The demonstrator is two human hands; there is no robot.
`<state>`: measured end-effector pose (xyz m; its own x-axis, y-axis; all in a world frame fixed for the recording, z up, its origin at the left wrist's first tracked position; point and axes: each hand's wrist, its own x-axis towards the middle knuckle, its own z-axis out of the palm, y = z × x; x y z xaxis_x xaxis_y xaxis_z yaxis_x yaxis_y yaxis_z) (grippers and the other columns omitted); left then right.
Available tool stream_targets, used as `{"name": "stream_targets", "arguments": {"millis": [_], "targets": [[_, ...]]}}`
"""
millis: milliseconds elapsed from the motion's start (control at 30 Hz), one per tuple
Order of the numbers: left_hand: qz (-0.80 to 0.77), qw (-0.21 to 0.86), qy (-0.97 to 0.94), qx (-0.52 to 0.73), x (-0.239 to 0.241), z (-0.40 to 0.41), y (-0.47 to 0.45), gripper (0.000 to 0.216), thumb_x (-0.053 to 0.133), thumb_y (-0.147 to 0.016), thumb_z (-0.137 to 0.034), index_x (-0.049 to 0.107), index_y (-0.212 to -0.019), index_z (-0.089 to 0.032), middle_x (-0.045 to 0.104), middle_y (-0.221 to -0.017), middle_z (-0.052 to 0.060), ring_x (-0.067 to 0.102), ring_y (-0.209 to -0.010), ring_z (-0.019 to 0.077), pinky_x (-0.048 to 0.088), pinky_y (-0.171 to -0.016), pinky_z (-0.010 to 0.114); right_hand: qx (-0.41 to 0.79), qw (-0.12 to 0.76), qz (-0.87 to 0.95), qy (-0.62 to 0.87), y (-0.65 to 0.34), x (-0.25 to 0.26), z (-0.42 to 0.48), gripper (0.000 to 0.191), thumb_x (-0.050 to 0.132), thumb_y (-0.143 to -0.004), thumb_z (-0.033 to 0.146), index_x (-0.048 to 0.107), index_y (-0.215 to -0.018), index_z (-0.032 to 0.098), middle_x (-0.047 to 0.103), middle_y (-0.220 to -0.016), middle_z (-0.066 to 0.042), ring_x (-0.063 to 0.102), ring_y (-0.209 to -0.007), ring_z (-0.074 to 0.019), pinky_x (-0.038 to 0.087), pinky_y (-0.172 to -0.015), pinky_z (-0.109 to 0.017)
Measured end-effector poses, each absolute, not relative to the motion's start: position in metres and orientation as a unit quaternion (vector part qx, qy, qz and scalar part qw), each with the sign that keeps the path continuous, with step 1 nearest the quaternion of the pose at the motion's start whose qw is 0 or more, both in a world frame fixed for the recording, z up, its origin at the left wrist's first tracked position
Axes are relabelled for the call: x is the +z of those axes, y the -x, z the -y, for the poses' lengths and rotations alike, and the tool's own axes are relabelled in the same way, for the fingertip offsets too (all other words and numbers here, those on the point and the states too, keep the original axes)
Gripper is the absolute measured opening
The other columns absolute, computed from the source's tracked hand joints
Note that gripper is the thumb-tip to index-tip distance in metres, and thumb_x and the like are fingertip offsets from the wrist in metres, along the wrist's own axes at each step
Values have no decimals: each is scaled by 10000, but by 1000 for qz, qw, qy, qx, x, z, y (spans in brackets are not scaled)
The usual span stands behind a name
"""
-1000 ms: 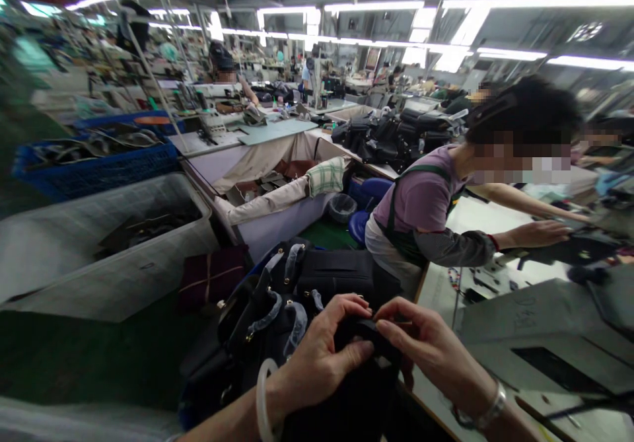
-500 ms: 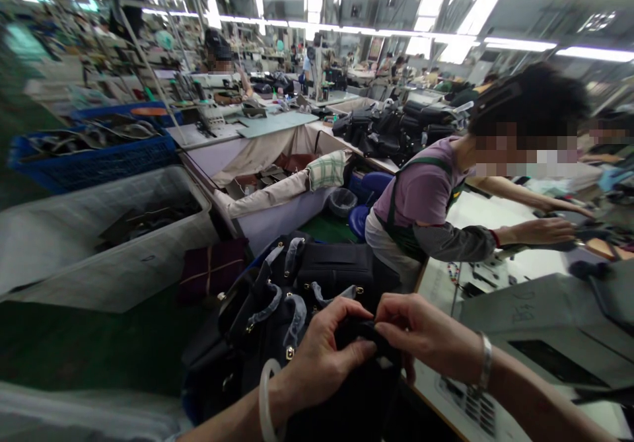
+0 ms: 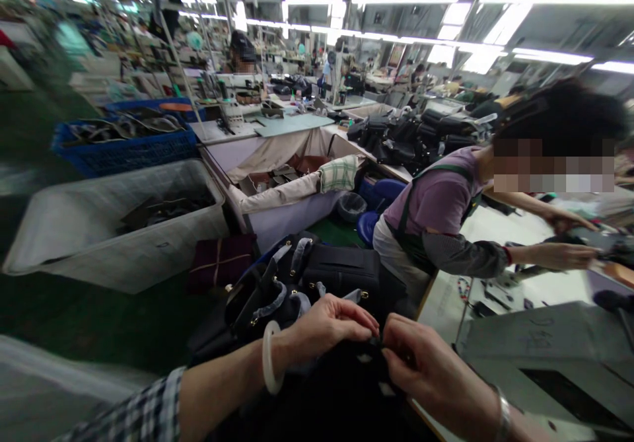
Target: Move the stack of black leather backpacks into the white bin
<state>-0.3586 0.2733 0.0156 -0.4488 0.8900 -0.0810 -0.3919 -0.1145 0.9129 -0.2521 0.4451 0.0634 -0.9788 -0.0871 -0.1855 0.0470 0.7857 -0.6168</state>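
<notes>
My left hand (image 3: pixel 329 328) and my right hand (image 3: pixel 426 363) meet at the bottom centre, fingertips pinched together on the top edge of a black bag (image 3: pixel 347 396) held close to me. A pale bangle circles my left wrist and a metal bracelet my right. Just beyond my hands lies a heap of black handbags (image 3: pixel 307 280) with gold fittings and wrapped handles.
A co-worker in a purple shirt (image 3: pixel 436 197) leans over the white worktable (image 3: pixel 520 290) at right. A grey machine housing (image 3: pixel 545 343) stands near right. A clear bin (image 3: pixel 99 230) and a blue crate (image 3: pixel 123 151) sit at left on green floor.
My hands have drawn closer to me and lower in view, still pinched on the black bag. The view has shifted slightly right and down.
</notes>
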Motion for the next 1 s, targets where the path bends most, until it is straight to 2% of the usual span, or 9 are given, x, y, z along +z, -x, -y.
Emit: {"name": "stream_targets", "arguments": {"millis": [167,333,433,533,600,667,767,867,1000], "targets": [[-461,485,-167,724,-6,-272,336,186,726,-615,-190,757,-782,-112,706,-906,78,601,-800,165,434,-794,292,-340,131,-931,5,236,41,-431,118,427,-811,159,389,-702,182,490,-792,-30,437,-673,-123,339,-622,-268],[-515,472,-140,702,-42,-268,312,180,686,-607,-157,744,-773,-114,679,-953,69,597,-866,182,443,-791,283,-357,112,-926,-52,204,-4,-419,139,402,-830,154,364,-700,186,469,-775,-33,419,-669,-130,325,-616,-273],[-606,421,-175,652,-58,-262,307,148,667,-636,-155,741,-763,-136,645,-931,53,594,-889,186,458,-808,287,-381,78,-918,-82,187,-29,-412,146,395,-869,201,402,-724,182,469,-786,-37,422,-678,-136,330,-620,-279],[-696,362,-270,559,-65,-250,306,220,685,-724,-184,759,-930,-168,656,-1000,47,604,-966,192,461,-884,301,-414,47,-900,-128,177,-44,-409,183,412,-885,261,425,-722,179,462,-756,-30,418,-660,-135,330,-601,-280],[-714,351,-344,499,-66,-241,308,369,737,-748,-220,726,-1116,-204,654,-1124,40,596,-1053,194,441,-964,307,-431,39,-889,-147,174,-49,-410,218,431,-893,303,437,-717,175,464,-743,-27,421,-657,-134,334,-596,-279],[-711,349,-384,474,-66,-234,309,469,768,-757,-245,683,-1218,-234,623,-1229,33,576,-1127,190,415,-1023,297,-445,44,-880,-159,172,-49,-412,226,451,-890,317,453,-719,170,472,-740,-26,428,-662,-133,343,-596,-276],[-713,356,-374,475,-67,-231,309,454,747,-798,-257,668,-1246,-251,618,-1245,23,583,-1127,172,423,-1025,277,-518,82,-827,-203,169,-50,-413,239,479,-894,375,498,-791,160,487,-740,-17,451,-657,-131,382,-575,-264],[-713,363,-366,475,-69,-231,307,457,747,-805,-249,662,-1253,-273,610,-1254,4,580,-1132,158,418,-1029,261,-600,108,-755,-244,168,-55,-411,389,479,-907,536,487,-835,154,476,-724,-1,459,-648,-123,417,-574,-257],[-709,369,-365,477,-69,-231,306,467,755,-805,-254,656,-1260,-284,612,-1251,-1,582,-1125,155,419,-1023,255,-603,93,-744,-271,171,-61,-409,487,485,-876,646,447,-822,164,441,-723,11,423,-642,-114,387,-533,-239]]}}
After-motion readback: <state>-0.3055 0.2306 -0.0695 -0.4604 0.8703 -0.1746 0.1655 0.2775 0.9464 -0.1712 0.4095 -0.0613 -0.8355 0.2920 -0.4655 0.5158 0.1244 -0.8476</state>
